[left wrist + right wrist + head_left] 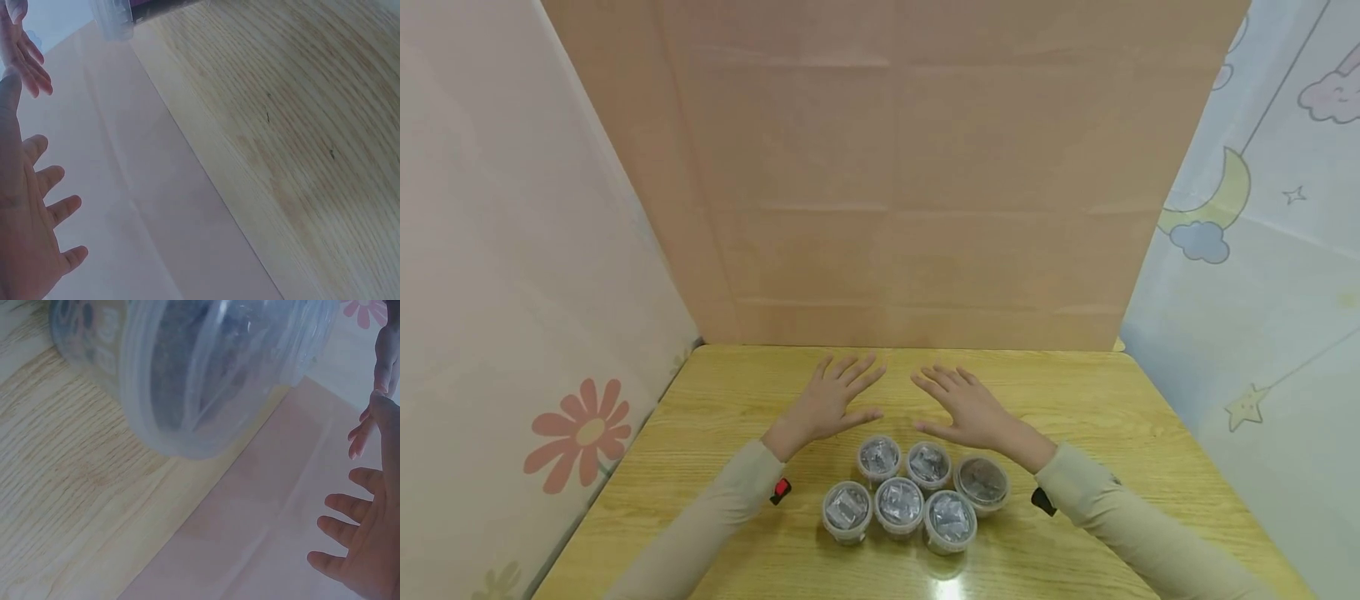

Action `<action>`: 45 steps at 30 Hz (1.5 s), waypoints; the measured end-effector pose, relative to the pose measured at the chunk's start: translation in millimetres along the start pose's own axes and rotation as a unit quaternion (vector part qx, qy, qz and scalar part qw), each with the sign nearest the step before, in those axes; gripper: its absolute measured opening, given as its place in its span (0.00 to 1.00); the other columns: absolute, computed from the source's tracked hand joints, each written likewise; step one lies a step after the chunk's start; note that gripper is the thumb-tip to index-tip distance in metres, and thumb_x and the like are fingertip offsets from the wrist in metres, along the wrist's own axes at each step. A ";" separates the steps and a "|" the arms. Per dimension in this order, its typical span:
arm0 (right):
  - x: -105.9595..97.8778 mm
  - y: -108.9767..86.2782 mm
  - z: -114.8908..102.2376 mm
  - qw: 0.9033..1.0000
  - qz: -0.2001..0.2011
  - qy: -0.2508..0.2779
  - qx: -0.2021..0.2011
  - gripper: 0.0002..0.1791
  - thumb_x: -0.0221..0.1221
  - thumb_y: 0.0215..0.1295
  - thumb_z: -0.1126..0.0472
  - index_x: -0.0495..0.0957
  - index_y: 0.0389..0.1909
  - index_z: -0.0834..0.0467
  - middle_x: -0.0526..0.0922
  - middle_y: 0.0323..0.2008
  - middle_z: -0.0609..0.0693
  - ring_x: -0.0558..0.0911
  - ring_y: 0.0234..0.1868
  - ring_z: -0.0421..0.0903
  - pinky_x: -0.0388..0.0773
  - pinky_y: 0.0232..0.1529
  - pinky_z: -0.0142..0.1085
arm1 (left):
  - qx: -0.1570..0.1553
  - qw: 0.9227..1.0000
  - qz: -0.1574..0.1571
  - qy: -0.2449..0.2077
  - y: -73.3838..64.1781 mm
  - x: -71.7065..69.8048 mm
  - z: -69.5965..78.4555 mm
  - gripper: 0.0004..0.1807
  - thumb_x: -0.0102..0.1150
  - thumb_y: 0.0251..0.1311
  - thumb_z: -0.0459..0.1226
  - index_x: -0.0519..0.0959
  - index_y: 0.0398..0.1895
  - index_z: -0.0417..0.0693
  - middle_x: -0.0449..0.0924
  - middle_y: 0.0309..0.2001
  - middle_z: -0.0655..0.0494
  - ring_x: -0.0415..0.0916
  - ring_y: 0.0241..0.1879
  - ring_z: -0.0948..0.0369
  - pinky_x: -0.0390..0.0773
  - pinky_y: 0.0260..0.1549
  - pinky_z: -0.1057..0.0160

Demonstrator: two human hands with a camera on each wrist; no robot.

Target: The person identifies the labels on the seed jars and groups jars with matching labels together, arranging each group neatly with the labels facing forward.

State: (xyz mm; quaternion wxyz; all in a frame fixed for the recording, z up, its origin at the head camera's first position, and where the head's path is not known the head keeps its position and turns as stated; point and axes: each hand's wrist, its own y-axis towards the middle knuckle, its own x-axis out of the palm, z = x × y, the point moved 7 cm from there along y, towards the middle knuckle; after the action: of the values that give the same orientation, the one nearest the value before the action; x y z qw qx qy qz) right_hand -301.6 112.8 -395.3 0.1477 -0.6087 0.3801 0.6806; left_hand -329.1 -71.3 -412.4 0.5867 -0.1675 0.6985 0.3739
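Tubs (898, 502), six of them, stand in a close cluster on the wooden table (1037, 571), near its front edge and between the person's forearms: three form a front row, three a row behind. Their walls are pale and see-through, and grey, shiny stuff shows at the tops of most; the one at the back right looks darker inside. Beyond the cluster, the left hand (835, 398) is released, its fingers spread and its thumb pointing toward the right hand (970, 410), which is likewise released, fingers fanned and thumb pointing back at the left. The two hands are apart, the left nearest the back-left tub, the right nearest the back-middle and back-right ones. Both sleeves (1097, 492) are pale, with a red and black piece (781, 490) by the left cuff and a black one by the right. The right wrist view shows a tub close up, with print on its side; the left wrist view catches only part of a clear container at its top edge. A creased tan sheet (895, 167) rises behind the table, a red flower (580, 433) marks the left wall, and a moon (1228, 192) the right.
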 end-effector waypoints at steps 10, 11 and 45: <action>4.9 -3.7 -0.7 1.000 -0.003 0.001 -0.004 0.41 0.49 0.61 0.32 0.56 0.70 0.49 0.63 0.67 0.55 0.61 0.67 0.57 0.56 0.64 0.59 | 0.002 1.000 0.000 0.008 -3.7 4.2 1.1 0.41 0.40 0.60 0.66 0.47 0.73 0.64 0.47 0.73 0.58 0.51 0.69 0.50 0.46 0.65 0.38; 5.7 -4.1 -0.6 1.000 -0.006 0.000 -0.003 0.41 0.48 0.61 0.32 0.56 0.70 0.49 0.63 0.67 0.55 0.61 0.68 0.56 0.56 0.64 0.59 | 0.002 1.000 -0.001 0.007 -4.0 4.2 1.5 0.41 0.41 0.60 0.66 0.46 0.73 0.64 0.47 0.73 0.58 0.51 0.69 0.50 0.45 0.65 0.39; 19.1 -7.2 -11.2 0.999 -0.035 0.015 -0.019 0.39 0.50 0.62 0.35 0.60 0.69 0.51 0.65 0.65 0.56 0.64 0.66 0.57 0.58 0.63 0.57 | 0.019 1.000 -0.022 0.005 -19.3 18.2 3.8 0.42 0.38 0.58 0.68 0.50 0.72 0.62 0.54 0.71 0.57 0.56 0.67 0.50 0.54 0.62 0.39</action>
State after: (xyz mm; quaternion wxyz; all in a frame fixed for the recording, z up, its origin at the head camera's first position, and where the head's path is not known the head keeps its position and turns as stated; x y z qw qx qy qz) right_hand -292.9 104.8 -415.4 0.1542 -0.6344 0.3481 0.6727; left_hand -318.1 -77.6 -436.0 0.5945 -0.1735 0.7047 0.3464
